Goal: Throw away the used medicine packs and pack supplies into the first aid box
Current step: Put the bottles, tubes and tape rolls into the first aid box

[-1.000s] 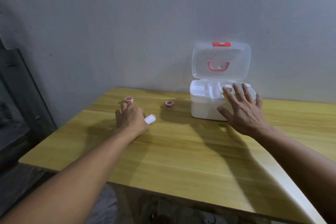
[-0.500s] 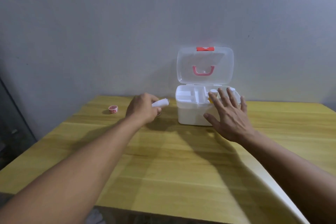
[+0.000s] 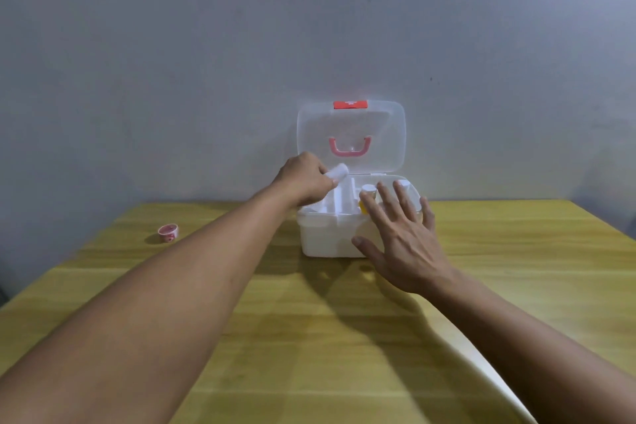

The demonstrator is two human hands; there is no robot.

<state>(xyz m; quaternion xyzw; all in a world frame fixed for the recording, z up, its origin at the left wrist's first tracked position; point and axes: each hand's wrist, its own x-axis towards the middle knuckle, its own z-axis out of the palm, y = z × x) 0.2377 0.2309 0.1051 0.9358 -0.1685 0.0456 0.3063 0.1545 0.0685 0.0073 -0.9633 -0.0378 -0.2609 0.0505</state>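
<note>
The white first aid box (image 3: 327,241) stands at the back of the wooden table, its clear lid (image 3: 351,134) up against the wall. My left hand (image 3: 303,179) is over the box's left side, closed around a small white roll (image 3: 339,171). In front of the box's right half, my right hand (image 3: 402,241) hovers flat with fingers spread and holds nothing. A white-capped yellow bottle (image 3: 367,193) stands inside the box behind my right fingers. A small red-and-white tape roll (image 3: 168,232) lies on the table to the left.
The wooden table (image 3: 309,337) runs from the grey wall to the near edge. Its right front edge shows a pale rim (image 3: 481,365). My two forearms cross the table's front half.
My left hand has carried the white roll from the table's left side rightwards to above the box. The second tape roll is hidden now. The right hand stays by the box.
</note>
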